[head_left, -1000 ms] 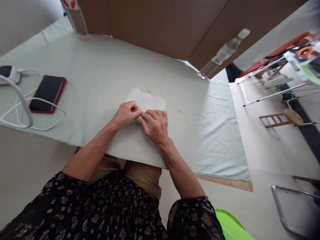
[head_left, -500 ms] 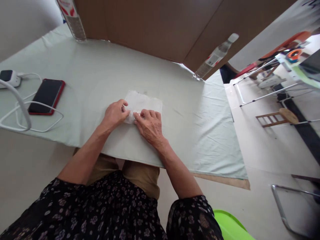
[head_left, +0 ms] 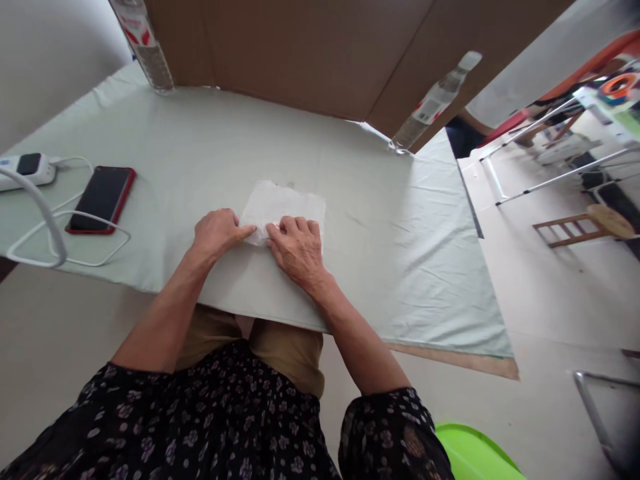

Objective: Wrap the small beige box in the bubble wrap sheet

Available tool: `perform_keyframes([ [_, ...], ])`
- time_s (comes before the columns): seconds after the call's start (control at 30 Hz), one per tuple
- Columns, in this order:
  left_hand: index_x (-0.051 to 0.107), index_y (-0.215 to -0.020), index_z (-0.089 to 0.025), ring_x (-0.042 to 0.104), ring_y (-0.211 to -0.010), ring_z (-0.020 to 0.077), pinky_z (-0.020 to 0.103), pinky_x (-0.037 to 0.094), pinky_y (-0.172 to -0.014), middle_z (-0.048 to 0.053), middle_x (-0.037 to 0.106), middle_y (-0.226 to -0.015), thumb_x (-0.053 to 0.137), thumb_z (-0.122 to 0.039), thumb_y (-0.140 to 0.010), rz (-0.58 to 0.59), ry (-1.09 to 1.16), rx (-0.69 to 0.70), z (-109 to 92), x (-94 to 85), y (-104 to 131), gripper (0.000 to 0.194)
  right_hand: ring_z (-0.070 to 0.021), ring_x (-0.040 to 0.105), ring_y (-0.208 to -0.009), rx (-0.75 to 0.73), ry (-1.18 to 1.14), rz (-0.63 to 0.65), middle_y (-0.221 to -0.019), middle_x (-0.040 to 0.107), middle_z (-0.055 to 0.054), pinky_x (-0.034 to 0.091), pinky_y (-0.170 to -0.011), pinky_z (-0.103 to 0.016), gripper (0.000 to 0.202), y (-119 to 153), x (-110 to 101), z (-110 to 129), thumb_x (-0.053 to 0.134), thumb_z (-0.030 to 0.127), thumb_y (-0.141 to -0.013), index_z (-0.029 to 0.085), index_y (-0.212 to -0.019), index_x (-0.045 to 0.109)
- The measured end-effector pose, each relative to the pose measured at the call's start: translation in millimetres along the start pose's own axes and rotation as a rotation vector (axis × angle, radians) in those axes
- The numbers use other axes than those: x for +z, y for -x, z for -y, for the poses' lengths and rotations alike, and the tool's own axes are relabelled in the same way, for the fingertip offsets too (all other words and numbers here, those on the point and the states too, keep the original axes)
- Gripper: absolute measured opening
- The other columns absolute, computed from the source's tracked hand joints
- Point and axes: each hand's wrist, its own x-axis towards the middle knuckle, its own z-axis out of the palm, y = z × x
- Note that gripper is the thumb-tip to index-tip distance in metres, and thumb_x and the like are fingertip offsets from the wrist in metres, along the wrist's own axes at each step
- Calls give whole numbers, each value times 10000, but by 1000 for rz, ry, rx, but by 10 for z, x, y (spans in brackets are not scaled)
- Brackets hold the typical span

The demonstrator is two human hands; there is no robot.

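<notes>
Thin white sheet (head_left: pixel 287 202) under two bare hands, centre of the frame, on a pale green cloth (head_left: pixel 210 147). The far part of the sheet lies spread and nearly flat, while the near margin, between the hands, looks rumpled. The handling thus appears partial, confined to this margin; how much of it remains cannot be judged. The sheet has no distinct front end; its far edge faces the brown cardboard (head_left: pixel 295 53) at the top of the frame. Its long axis seems to run from left to right, dipping slightly toward the right.

The left hand (head_left: pixel 214 233) is partly open, its thumb extended onto the sheet's near left corner and its fingers curled; whether it grips the corner is unclear. The right hand (head_left: pixel 301 252) rests palm down over the near right part, fingers bent, thumb and index fingertip close together beside the rumpled margin; whether they pinch it cannot be told.

Left of the frame: a red-edged phone (head_left: pixel 103 199), lying beneath a white cable (head_left: pixel 107 260). Upper right: a clear bottle (head_left: pixel 434 101) against the cardboard.
</notes>
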Motion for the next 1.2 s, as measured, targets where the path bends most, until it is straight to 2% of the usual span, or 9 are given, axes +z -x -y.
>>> perform_keyframes([
  [0.17, 536, -491, -228, 414, -491, 143, 285, 330, -514, -23, 500, -469, 703, -320, -673, 92, 135, 65, -133, -123, 65, 263, -281, 504, -995, -5, 14, -8, -1111, 668, -111, 319, -843, -431, 204, 2, 11, 1, 507, 313, -1052, 240, -1161, 663],
  [0.4, 549, -622, -208, 511, -525, 118, 241, 462, -472, -26, 549, -584, 656, -300, -691, 156, 650, 41, -392, -123, 188, 157, -281, 520, -996, 11, -10, -8, -1107, 686, -107, 326, -855, -431, 187, -6, 0, 3, 536, 310, -1030, 243, -1163, 649],
  [0.53, 629, -693, -193, 568, -531, 125, 252, 499, -477, 5, 624, -645, 654, -263, -692, 201, 765, 59, -499, -61, 208, 74, -287, 545, -999, 34, -86, -19, -1120, 717, -114, 340, -882, -427, 242, 6, -33, -26, 587, 296, -978, 198, -1194, 634],
  [0.7, 740, -808, -184, 640, -554, 155, 306, 562, -590, 17, 708, -711, 593, -212, -676, 291, 732, 56, -519, -111, 240, 199, -261, 585, -921, 69, -207, -48, -964, 751, -84, 354, -895, -410, 102, 20, -77, -84, 578, 271, -943, 202, -935, 652],
  [0.83, 769, -856, -194, 672, -656, 172, 315, 573, -668, 26, 745, -783, 546, -196, -687, 343, 652, 205, -475, -152, 268, 281, -234, 614, -893, 99, -294, -65, -930, 767, -56, 365, -900, -391, 110, 24, -104, -115, 549, 201, -916, 216, -852, 636],
  [0.93, 779, -886, -207, 648, -717, 172, 317, 556, -711, 34, 733, -830, 577, -257, -765, 271, 497, 371, -444, -102, 298, 241, -228, 635, -902, 129, -325, -66, -943, 776, -55, 379, -901, -378, 98, 30, -107, -130, 562, 182, -892, 217, -837, 635],
  [1.03, 790, -920, -219, 655, -873, 211, 364, 563, -832, 68, 721, -950, 617, -335, -844, 108, 337, 504, -418, -6, 325, 223, -230, 654, -907, 152, -351, -60, -946, 786, -53, 399, -900, -377, 99, 33, -90, -138, 569, 177, -883, 223, -824, 634],
  [1.13, 786, -967, -221, 646, -1097, 257, 417, 541, -985, 104, 718, -1138, 594, -303, -897, 3, 260, 623, -388, 71, 330, 220, -235, 680, -932, 169, -414, -65, -969, 800, -47, 423, -910, -383, 98, 32, -71, -155, 580, 182, -883, 229, -830, 646],
  [1.2, 768, -1017, -212, 646, -1137, 261, 424, 529, -1023, 109, 724, -1177, 577, -269, -915, 2, 251, 679, -366, 101, 323, 224, -235, 700, -973, 160, -478, -99, -1009, 805, -44, 438, -950, -393, 82, 41, -81, -190, 597, 196, -883, 232, -844, 659],
])
